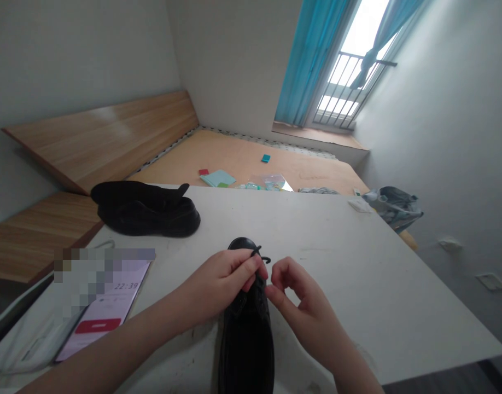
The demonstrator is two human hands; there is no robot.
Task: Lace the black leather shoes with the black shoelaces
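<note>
Right now, the left hand [220, 282] is pinching a lace [261, 254] firmly between thumb and fingers at lower centre of the frame, while the right hand [304, 298] is hovering open just beside it, thumb and forefinger curving toward each other but gripping nothing visible. The shoe [246, 339] is lying lengthwise under both hands on a white table [357, 273], with the lace end sticking up past the left hand. No finished bow is showing, and the hands are hiding much of the lacing, so how much is done cannot be told. A second shoe [146, 210] is sitting at upper left, its laces out of sight, and a phone [99, 323] is glowing at lower left
</note>
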